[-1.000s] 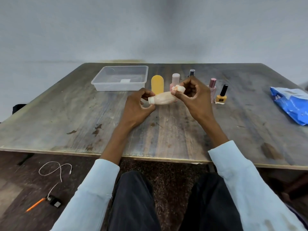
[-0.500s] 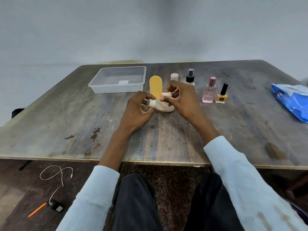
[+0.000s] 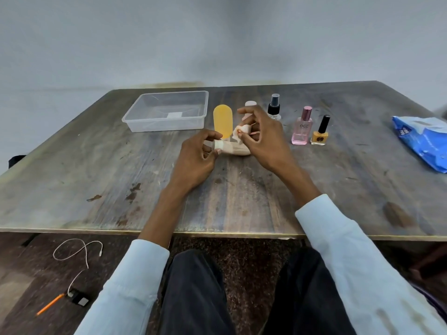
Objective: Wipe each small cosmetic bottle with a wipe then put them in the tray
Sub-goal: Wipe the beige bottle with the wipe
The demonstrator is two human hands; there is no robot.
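Currently beige bottle [image 3: 232,149] is being gripped near tray [image 3: 167,125] by left hand [image 3: 193,158]; crumpled wipe [image 3: 242,131] is being pinched by right hand [image 3: 263,141]. Tray seemingly empty; five bottles beside it waiting.

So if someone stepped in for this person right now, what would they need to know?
Left hand: holds the beige bottle by its white cap end, bottle lying on the table.
Right hand: pinches a crumpled wipe just above that bottle.
The tray holds no bottles.
Waiting upright: yellow tube, pink-capped bottle behind the hand, spray bottle, pink perfume, yellow nail polish.
Left: finish wiping this one, tray it, then the other five.
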